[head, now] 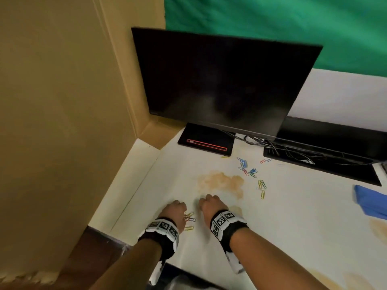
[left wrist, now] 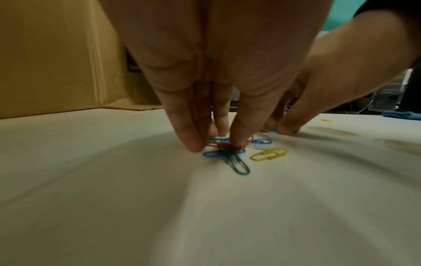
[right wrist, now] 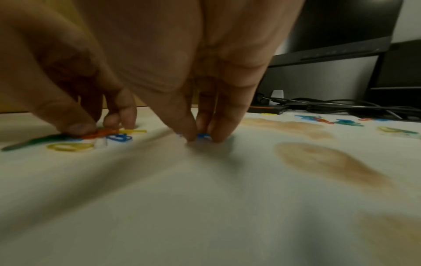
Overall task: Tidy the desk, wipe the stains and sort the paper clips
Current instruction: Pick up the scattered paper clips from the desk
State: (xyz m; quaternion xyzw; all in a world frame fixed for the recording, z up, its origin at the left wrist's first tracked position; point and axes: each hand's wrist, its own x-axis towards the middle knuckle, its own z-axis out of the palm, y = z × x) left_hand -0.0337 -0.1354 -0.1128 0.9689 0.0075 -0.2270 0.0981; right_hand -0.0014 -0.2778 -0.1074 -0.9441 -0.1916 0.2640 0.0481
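Gathering the scattered coloured wire paper clips (left wrist: 230,153) into one heap

Left hand (head: 174,209) fingertips press the pile; right hand (head: 210,204) pinches a small blue clip (right wrist: 203,136). Best slide it across flat, clear of the brown stain (head: 221,182).

The head view looks steeply down from above at both hands on the worktop (head: 293,227). Each wrist view sits low, just behind its own fingers, skimming the surface forward. All three share the paper clips (left wrist: 230,153) between the hands.
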